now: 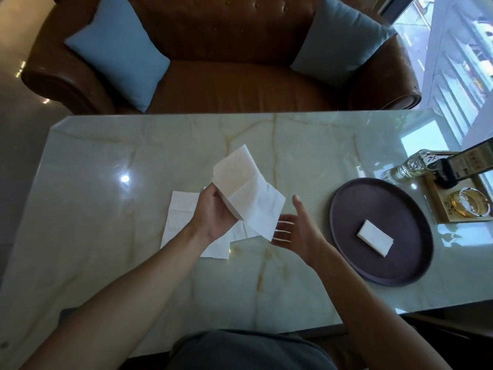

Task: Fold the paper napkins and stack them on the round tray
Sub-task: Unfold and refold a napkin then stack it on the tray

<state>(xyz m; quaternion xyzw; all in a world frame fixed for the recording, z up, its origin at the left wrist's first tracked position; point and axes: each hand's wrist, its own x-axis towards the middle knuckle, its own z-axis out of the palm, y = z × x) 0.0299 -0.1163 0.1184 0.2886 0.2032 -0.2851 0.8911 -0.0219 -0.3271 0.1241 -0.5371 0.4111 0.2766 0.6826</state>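
The left hand [216, 217] is raised above the table [106, 236], palm turned up, its fingers and thumb curled round a half-unfolded white napkin [240, 188]. One part of that napkin stands up and away from the hand as a creased panel, while the rest hangs loose down to the right, its lower corner reaching the fingertips of the right hand [296, 231]. The right hand is spread flat, fingers straight and apart, thumb pointing far, and it holds nothing; whether its fingertips touch the hanging corner cannot be told. Under the left hand more napkins [181, 222] lie flat and unfolded on the marble top, partly overlapping, with one near corner jutting toward the person. To the right, well apart from both hands, sits the round dark tray [346, 209], and on it, nearer its near side, lies one folded napkin [374, 237], a small white rectangle set at an angle. Beyond the tray at the far right edge are a glass bottle [410, 166] lying on its side and a wooden board [458, 206] bearing a dark bottle and a glass ashtray. Across the table stands a brown leather sofa [226, 84] with two blue cushions [122, 52].
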